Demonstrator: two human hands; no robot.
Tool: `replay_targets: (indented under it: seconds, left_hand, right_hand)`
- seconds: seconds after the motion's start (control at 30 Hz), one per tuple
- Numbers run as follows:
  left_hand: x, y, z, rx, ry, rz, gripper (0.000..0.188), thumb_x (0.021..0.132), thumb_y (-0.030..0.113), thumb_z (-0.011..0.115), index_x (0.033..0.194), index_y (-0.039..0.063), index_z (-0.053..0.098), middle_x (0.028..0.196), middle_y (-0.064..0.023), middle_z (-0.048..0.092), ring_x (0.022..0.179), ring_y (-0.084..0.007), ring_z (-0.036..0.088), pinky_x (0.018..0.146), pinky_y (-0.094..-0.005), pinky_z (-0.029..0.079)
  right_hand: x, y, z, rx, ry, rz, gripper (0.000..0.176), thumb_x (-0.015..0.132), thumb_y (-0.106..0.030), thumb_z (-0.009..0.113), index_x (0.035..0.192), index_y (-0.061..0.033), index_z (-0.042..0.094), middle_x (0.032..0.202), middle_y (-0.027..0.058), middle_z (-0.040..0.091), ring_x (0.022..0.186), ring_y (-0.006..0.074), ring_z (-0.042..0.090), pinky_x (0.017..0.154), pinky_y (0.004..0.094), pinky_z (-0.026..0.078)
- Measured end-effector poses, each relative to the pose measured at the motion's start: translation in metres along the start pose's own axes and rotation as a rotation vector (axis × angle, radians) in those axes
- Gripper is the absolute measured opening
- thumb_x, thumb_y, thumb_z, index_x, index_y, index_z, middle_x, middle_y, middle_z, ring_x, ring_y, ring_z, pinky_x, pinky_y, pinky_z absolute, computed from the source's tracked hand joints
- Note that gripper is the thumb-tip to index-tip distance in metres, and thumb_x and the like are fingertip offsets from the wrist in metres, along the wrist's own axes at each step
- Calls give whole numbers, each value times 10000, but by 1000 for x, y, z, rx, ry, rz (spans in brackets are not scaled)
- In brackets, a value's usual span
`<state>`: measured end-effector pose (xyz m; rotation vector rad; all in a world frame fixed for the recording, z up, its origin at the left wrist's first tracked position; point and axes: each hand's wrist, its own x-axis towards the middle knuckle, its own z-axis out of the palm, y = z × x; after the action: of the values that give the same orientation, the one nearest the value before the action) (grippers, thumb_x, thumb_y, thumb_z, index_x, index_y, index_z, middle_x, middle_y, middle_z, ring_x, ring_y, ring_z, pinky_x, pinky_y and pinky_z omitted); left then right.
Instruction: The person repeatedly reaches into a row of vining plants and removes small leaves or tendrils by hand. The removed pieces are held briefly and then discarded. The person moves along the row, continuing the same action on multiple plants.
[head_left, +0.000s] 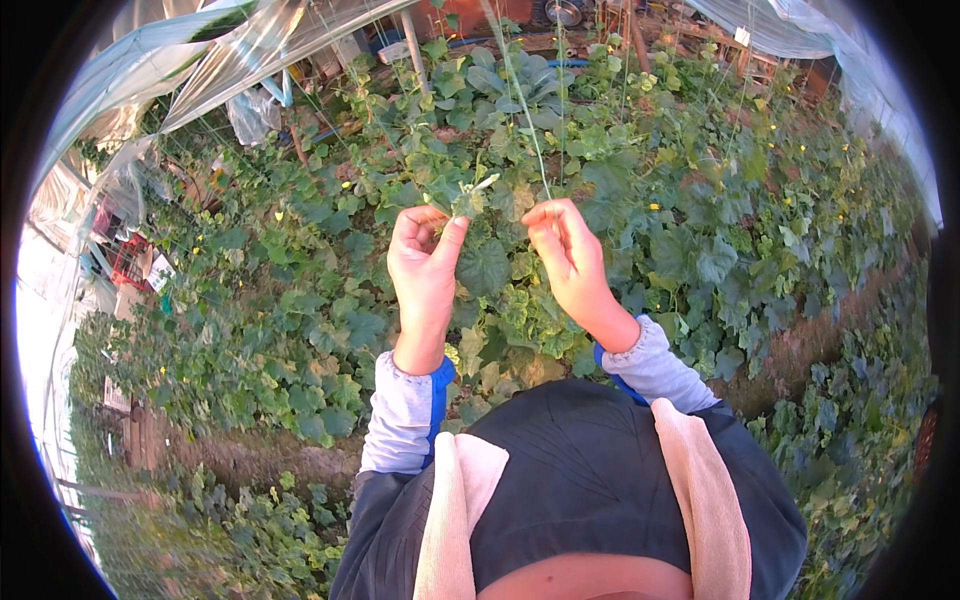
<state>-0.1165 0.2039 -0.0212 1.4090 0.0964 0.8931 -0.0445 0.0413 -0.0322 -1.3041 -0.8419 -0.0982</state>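
My left hand (427, 259) pinches the leafy tip of a climbing vine (471, 196) between thumb and fingers, at chest height. To its right, my right hand (566, 255) has its fingertips closed on a pale green string (529, 120), which runs up and away toward the top of the picture. A gap separates the two hands, and the string does not touch the vine tip where I can see it. Broad green leaves (484, 268) hang below and between the hands. The stem under my left hand is hidden by the fingers.
Dense vines with small yellow flowers (654, 207) surround me. Thin vertical strings (562, 112) hang ahead. Plastic sheeting (225, 82) drapes at upper left, near a wooden post (415, 49). Bare soil paths (255, 461) run between rows. A red crate (129, 259) stands far left.
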Motion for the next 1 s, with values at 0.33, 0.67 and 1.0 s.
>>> replay_targets:
  seconds: [0.33, 0.67, 1.0]
  left_hand:
    - [-11, -15, 23, -10, -72, 0, 231, 906, -58, 633, 1056, 65, 507, 894, -1, 616, 800, -55, 593, 687, -202, 473]
    - [-10, 1, 15, 61, -251, -8, 298, 865, -92, 632, 1105, 62, 543, 979, 21, 577, 857, -33, 552, 709, -187, 463]
    - [1, 4, 1, -19, -276, -174, 92, 959, 70, 564, 1039, 65, 611, 914, -15, 646, 783, -123, 652, 654, -227, 477]
  right_hand:
    - [2, -2, 1, 489, -336, 622, 387, 1003, -344, 452, 771, -56, 566, 663, -29, 449, 546, 49, 325, 479, 230, 246]
    - [30, 12, -10, 313, -408, 736, 279, 930, -287, 616, 796, -45, 644, 632, -45, 502, 480, 29, 339, 432, 211, 220]
    - [55, 17, -24, -361, -343, -134, 99, 902, -214, 633, 908, -130, 685, 775, 53, 603, 656, 220, 563, 604, 353, 448]
